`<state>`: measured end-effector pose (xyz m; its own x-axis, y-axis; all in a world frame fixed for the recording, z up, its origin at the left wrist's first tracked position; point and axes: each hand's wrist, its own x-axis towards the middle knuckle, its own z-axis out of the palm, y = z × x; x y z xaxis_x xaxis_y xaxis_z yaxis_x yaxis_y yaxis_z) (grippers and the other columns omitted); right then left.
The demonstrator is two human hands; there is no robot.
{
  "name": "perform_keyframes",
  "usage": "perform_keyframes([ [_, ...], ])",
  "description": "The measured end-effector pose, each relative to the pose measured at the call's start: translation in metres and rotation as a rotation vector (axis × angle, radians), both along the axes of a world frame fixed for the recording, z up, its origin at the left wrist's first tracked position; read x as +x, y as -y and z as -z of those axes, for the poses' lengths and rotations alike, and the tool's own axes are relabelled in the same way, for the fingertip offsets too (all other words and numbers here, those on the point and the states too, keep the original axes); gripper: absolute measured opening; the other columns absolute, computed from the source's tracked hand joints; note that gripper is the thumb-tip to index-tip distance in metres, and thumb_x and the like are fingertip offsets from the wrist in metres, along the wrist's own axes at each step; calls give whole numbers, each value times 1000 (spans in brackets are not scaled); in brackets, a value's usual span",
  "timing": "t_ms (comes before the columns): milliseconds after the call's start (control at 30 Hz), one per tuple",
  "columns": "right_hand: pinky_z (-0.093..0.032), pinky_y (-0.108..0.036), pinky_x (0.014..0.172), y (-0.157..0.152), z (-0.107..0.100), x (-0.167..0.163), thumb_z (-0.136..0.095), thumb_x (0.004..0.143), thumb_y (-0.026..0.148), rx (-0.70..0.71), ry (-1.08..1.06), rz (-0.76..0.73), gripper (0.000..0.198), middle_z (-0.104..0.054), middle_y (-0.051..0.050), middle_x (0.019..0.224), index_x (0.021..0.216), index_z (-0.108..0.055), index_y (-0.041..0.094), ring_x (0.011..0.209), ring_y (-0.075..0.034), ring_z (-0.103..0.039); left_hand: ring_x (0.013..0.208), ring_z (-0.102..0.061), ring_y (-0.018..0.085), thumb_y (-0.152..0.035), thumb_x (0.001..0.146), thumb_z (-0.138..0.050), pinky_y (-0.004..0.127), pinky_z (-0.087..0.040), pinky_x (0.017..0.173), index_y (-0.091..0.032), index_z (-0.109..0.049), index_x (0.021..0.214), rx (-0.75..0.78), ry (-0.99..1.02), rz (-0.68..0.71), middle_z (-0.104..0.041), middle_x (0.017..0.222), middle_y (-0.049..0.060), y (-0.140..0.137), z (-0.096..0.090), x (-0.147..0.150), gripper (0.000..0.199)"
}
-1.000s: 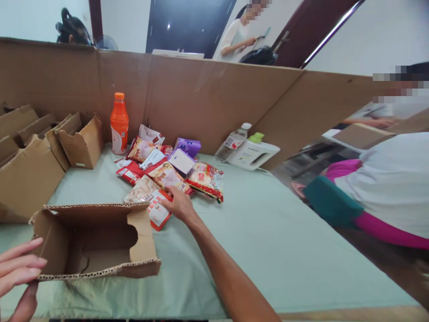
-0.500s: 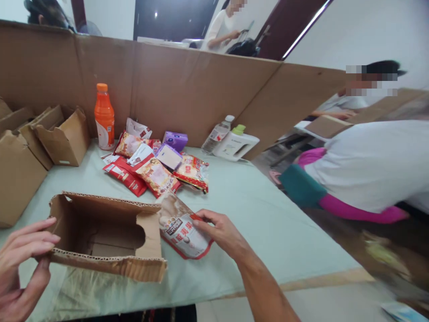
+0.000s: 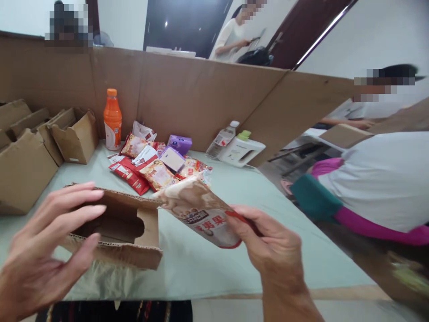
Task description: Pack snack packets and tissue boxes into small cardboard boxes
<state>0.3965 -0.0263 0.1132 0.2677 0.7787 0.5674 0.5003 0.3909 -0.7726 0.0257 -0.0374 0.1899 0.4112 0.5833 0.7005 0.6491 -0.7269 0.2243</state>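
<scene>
My right hand [image 3: 271,241] grips a snack pouch [image 3: 204,214] by its right end, fingers closed round the edge. The pouch is tilted, brown and white with red characters, and is held up above the cloth. Over the left end of an open cardboard box [image 3: 140,257] hovers my left hand [image 3: 63,237], its fingers spread and holding nothing. Part of the box is hidden behind that hand; the inside that shows is bare cardboard. Beyond the box lies a heap of red snack bags [image 3: 129,176] with a purple box [image 3: 180,144] among them.
An orange bottle [image 3: 113,123] stands behind the heap. More cardboard boxes [image 3: 28,172] are at the left. A clear bottle [image 3: 223,139] and a white jug [image 3: 239,152] lean by the cardboard partition [image 3: 187,94]. A person in a white top [image 3: 385,179] is at the right.
My right hand has lifted the pouch off the cloth and brought it nearer. My left hand has let go of the box's left edge and moved right, over the box.
</scene>
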Motion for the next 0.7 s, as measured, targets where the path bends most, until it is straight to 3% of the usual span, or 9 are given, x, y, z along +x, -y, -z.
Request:
perform_keyframes([
  [67, -63, -25, 63, 5, -21, -8, -77, 88, 25, 88, 49, -83, 3, -83, -5, 91, 87, -79, 25, 78, -20, -79, 135, -63, 27, -18, 100, -62, 43, -52, 117, -22, -58, 140, -1, -66, 102, -66, 144, 10, -11, -12, 24, 41],
  [133, -63, -22, 63, 9, -37, -19, -74, 90, 18, 159, 87, -179, 11, -83, -3, 92, 91, -79, 27, 80, -18, -79, 132, -65, 27, -24, 104, -58, 41, -53, 115, -17, -55, 143, -15, -106, 151, -69, 141, 14, -22, -19, 45, 40],
  [233, -64, -22, 67, 11, -49, -29, -74, 91, 14, 213, 126, -251, 15, -82, -2, 92, 95, -78, 28, 82, -17, -79, 107, -76, 21, -19, 105, -54, 31, -60, 96, -17, -65, 125, -80, -29, 210, -79, 117, 9, -31, -22, 66, 24],
  [300, -64, -23, 67, 11, -53, -31, -74, 92, 16, 219, 139, -260, 12, -82, -2, 91, 95, -78, 27, 81, -17, -79, 84, -76, 14, -14, 102, -54, 21, -58, 79, -18, -69, 108, -164, 44, 229, -81, 97, 2, -33, -25, 71, 17],
  [400, -64, -23, 65, 8, -63, -29, -74, 94, 26, 148, 134, -292, 5, -81, -4, 88, 92, -78, 24, 78, -18, -77, 65, -68, 9, -15, 99, -55, 17, -51, 63, -19, -69, 93, -221, 84, 219, -76, 79, -4, -33, -33, 74, 15],
  [467, -65, -25, 65, 5, -74, -26, -77, 93, 33, 48, 122, -344, 11, -80, -5, 93, 97, -77, 23, 76, -18, -76, 59, -62, 8, -16, 97, -54, 16, -47, 57, -20, -68, 89, -196, 96, 217, -72, 72, -5, -32, -41, 77, 16],
  [600, -67, -31, 74, -1, -100, -30, -88, 80, 35, -93, 101, -550, 49, -79, -5, 116, 126, -72, 28, 84, -18, -77, 54, -54, 7, -11, 91, -55, 17, -40, 52, -19, -68, 87, -137, 111, 272, -65, 67, -6, -35, -51, 90, 16],
  [700, -67, -30, 75, -4, -107, -42, -80, 88, 33, -123, 136, -656, 29, -82, -2, 102, 116, -80, 27, 86, -19, -78, 54, -53, 7, -8, 88, -55, 18, -40, 52, -17, -69, 85, -154, 100, 329, -62, 64, -6, -38, -56, 97, 17],
])
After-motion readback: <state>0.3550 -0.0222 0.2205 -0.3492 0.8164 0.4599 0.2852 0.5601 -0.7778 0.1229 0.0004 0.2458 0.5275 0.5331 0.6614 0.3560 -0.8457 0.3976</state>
